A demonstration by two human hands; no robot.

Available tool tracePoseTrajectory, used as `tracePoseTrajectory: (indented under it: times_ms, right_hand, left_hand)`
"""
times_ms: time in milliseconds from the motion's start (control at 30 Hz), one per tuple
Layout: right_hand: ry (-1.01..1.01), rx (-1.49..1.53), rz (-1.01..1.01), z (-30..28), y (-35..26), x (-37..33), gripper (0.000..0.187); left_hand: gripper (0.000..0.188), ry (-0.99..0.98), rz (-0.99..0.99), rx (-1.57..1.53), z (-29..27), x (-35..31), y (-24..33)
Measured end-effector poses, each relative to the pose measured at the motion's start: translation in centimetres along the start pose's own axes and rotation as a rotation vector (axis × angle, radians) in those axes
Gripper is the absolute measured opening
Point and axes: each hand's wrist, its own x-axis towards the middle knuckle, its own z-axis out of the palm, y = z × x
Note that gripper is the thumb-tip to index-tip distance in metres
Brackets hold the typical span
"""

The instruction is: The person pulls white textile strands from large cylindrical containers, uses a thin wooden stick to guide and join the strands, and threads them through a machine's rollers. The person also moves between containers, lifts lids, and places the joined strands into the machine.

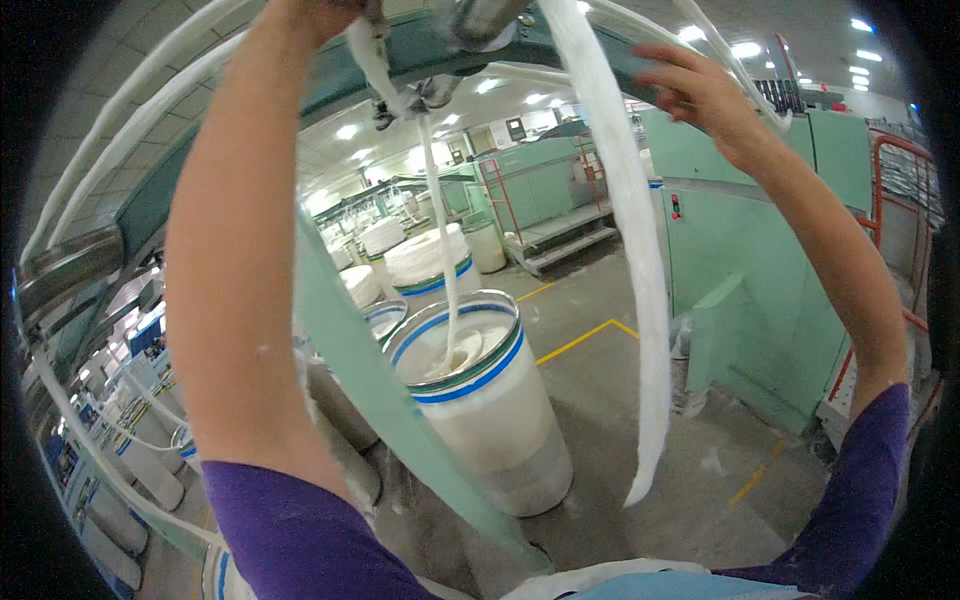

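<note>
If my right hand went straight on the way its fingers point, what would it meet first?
Your right hand points left, so probably the thick white fibre strand hanging there. Depth is unclear, though; the dark green overhead beam might come first.

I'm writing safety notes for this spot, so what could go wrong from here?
The wide white strand hangs with its lower end free, so it might swing and snag. The thin strand running down into the open can could break if bumped. The left hand, mostly cut off by the picture's top edge, is near overhead metal parts, so a finger might get pinched.
</note>
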Motion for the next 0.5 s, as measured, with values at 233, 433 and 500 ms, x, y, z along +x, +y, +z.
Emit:
tracePoseTrajectory:
  times_ms: [233,433,500]
  right_hand:
    - [-0.049,0.382,-0.439,10.8,-5.9,10.7,0.043]
    - [-0.051,0.549,-0.520,13.6,-7.8,13.3,0.033]
    - [-0.078,0.577,-0.495,13.0,-6.8,12.0,0.030]
  left_hand:
    - [0.033,-0.106,0.111,0.259,3.1,-2.8,-0.4]
    - [0.033,0.181,0.546,0.457,3.6,-5.2,-4.0]
    - [0.037,0.301,0.686,0.566,2.7,-9.0,-6.3]
